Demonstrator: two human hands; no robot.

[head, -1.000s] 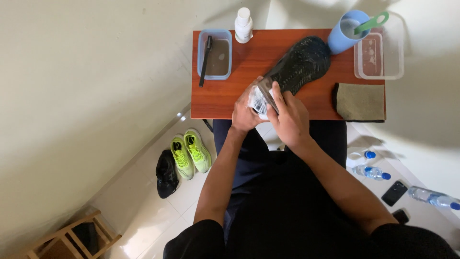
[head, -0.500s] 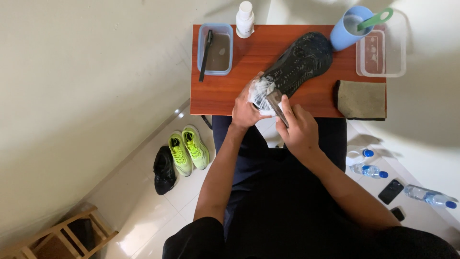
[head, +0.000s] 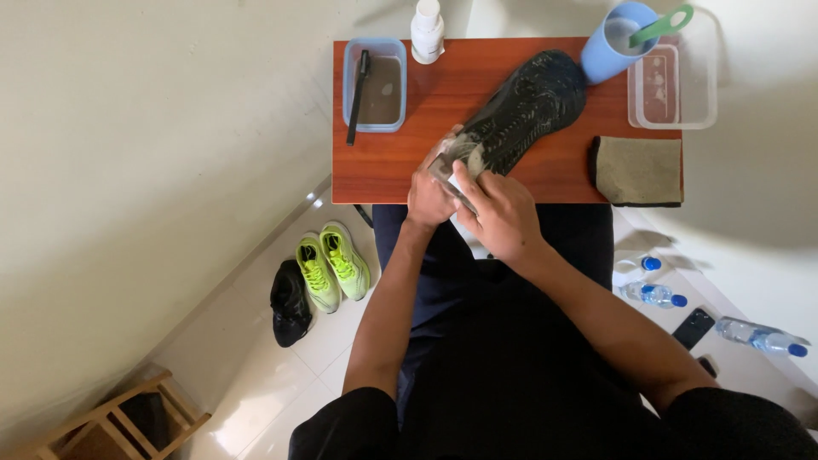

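A black shoe (head: 524, 111) is laid sole up and slanted on the wooden table (head: 400, 166), its heel end near the front edge. This heel end is gripped by the left hand (head: 430, 196), whose fingers are curled around it. A whitish cloth or wipe (head: 464, 158) is pressed on the sole by the right hand (head: 503, 217), closed upon it. Behind the shoe a blue cup (head: 609, 47) is seen, and at its right a folded olive cloth (head: 639, 170).

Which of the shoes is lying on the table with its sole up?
The large black shoe held by both hands; the green pair and another black shoe rest on the floor.
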